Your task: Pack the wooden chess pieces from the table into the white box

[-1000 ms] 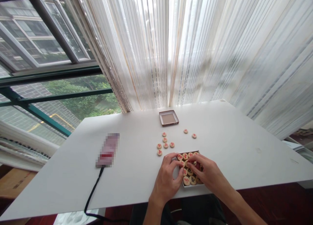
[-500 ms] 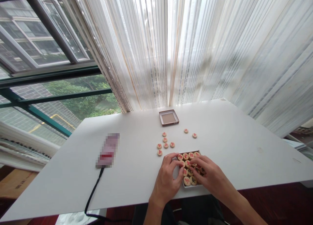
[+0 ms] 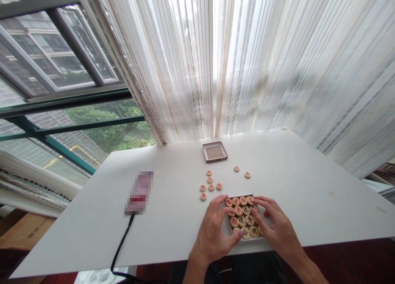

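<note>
Logging left hand [image 3: 212,228]?
Half open, thumb and fingers spread along the left side of the box [image 3: 250,239], touching pieces [image 3: 242,221].
Right hand [image 3: 277,224]?
Loosely open over its right side, contact unclear.
Box position?
Between both, near the table [image 3: 154,238] edge.

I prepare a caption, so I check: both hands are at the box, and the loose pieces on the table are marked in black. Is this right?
Not black: in the head view, the loose pieces are marked in red. The rest is right.
</note>
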A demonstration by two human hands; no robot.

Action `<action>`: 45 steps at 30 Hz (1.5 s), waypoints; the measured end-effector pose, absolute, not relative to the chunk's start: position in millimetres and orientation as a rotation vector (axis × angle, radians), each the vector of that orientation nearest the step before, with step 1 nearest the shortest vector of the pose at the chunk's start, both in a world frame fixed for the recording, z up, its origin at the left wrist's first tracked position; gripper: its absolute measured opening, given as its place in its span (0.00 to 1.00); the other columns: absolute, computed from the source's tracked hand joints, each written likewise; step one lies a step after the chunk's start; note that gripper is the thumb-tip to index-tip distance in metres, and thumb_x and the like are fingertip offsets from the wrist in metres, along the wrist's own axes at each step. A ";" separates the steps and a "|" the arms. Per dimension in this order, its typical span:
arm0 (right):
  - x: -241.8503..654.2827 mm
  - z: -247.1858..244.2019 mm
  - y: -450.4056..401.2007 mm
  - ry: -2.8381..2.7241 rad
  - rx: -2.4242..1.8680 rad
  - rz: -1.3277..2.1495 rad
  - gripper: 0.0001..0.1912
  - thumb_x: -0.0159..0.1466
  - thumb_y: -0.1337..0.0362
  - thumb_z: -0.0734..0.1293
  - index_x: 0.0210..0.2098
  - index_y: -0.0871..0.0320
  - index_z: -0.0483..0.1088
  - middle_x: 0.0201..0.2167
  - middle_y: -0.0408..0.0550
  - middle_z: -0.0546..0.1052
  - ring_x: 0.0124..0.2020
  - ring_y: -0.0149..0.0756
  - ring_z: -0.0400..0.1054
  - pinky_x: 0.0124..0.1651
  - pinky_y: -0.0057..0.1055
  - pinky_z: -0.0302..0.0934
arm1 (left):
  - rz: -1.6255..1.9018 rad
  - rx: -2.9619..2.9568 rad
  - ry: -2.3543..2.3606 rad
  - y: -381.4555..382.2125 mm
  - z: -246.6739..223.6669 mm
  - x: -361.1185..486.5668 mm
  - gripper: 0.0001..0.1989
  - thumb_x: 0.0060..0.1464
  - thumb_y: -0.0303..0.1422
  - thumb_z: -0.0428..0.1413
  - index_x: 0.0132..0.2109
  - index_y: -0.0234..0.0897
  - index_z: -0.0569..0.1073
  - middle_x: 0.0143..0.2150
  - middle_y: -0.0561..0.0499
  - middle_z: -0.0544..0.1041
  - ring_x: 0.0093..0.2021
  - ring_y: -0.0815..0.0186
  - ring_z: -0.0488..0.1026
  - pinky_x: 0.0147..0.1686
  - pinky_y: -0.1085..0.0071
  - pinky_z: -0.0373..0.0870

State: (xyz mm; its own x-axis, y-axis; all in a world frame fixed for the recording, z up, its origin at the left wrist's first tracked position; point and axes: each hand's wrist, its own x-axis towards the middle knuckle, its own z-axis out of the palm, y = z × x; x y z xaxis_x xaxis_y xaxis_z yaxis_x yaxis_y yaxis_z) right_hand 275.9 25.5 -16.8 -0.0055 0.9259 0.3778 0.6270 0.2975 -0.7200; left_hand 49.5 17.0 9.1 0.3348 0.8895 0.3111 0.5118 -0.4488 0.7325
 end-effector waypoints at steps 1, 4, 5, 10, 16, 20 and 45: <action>275.1 -18.5 25.9 -1.719 -1.423 0.451 0.12 0.68 0.57 0.64 0.49 0.50 0.72 0.54 0.54 0.71 0.51 0.49 0.70 0.40 0.40 0.73 | 0.965 2.084 1.227 17.0 9.0 49.2 0.21 0.49 0.32 0.66 0.51 0.44 0.72 0.67 0.44 0.62 0.68 0.50 0.58 0.65 0.48 0.60; 270.1 -21.8 29.8 -1.698 -1.445 0.400 0.13 0.68 0.56 0.64 0.49 0.52 0.73 0.53 0.55 0.72 0.50 0.49 0.71 0.40 0.40 0.73 | 0.937 2.069 1.218 16.7 7.6 48.3 0.28 0.45 0.35 0.69 0.54 0.44 0.70 0.68 0.42 0.61 0.68 0.48 0.59 0.65 0.47 0.62; 268.1 -22.6 31.5 -1.688 -1.452 0.378 0.13 0.68 0.56 0.64 0.48 0.52 0.73 0.52 0.54 0.72 0.50 0.49 0.71 0.40 0.41 0.72 | 0.918 2.065 1.212 16.4 7.0 47.9 0.32 0.42 0.36 0.71 0.55 0.44 0.69 0.68 0.42 0.60 0.68 0.48 0.58 0.65 0.48 0.62; 257.8 -24.6 36.7 -1.681 -1.459 0.384 0.13 0.68 0.55 0.63 0.47 0.53 0.73 0.51 0.54 0.73 0.50 0.50 0.71 0.41 0.42 0.71 | 0.852 2.060 1.238 12.4 6.0 41.6 0.44 0.34 0.36 0.75 0.59 0.46 0.66 0.70 0.44 0.57 0.69 0.49 0.56 0.67 0.50 0.60; 242.2 -23.7 39.4 -1.720 -1.425 0.515 0.14 0.69 0.55 0.63 0.49 0.53 0.73 0.54 0.54 0.72 0.45 0.45 0.73 0.40 0.38 0.72 | 0.839 2.015 1.329 8.2 9.8 21.9 0.41 0.37 0.31 0.73 0.58 0.47 0.67 0.70 0.46 0.57 0.70 0.50 0.56 0.67 0.49 0.58; 232.0 -21.2 40.2 -1.727 -1.385 0.548 0.13 0.69 0.56 0.63 0.48 0.53 0.74 0.54 0.54 0.72 0.41 0.43 0.73 0.38 0.37 0.72 | 0.850 1.993 1.360 7.4 9.4 13.0 0.37 0.41 0.29 0.71 0.58 0.46 0.67 0.70 0.46 0.57 0.70 0.50 0.56 0.68 0.48 0.58; 277.7 -10.7 73.0 -1.818 -1.263 0.374 0.12 0.70 0.57 0.63 0.47 0.51 0.75 0.49 0.53 0.75 0.50 0.47 0.71 0.34 0.35 0.75 | 0.729 2.402 1.445 13.9 8.1 15.3 0.27 0.58 0.52 0.57 0.61 0.49 0.71 0.72 0.49 0.55 0.71 0.44 0.49 0.65 0.42 0.59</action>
State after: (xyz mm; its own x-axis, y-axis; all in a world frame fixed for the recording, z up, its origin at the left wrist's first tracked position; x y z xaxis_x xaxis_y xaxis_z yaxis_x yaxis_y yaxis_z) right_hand 277.7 73.0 -10.7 -0.1099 0.8702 0.4803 0.6099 0.4406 -0.6587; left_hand 15.3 13.9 8.1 0.3851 0.8761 0.2900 0.7538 -0.4799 0.4488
